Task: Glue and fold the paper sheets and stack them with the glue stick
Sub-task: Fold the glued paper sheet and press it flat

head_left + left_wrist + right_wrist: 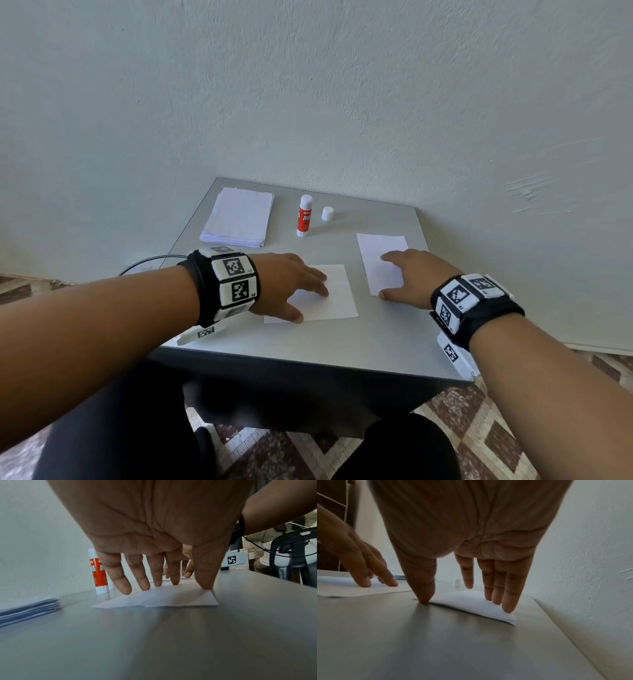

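Our left grip (291, 284) lies flat, fingers straight, pinning one flat white paper sheet (337, 294), probably for gluing. Our right grip (416, 274), also flat, presses one folded white sheet (380, 248) to set the crease. Beyond the grips on the grey bench (308, 346): one sheet stack (238, 217), one uncapped orange-white glue stick (304, 216), one white cap (327, 213).

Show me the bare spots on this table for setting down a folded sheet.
Free: the front strip of the table below both hands, and the far right corner beyond the cap. Crowded: paper stack and glue stick at the back.
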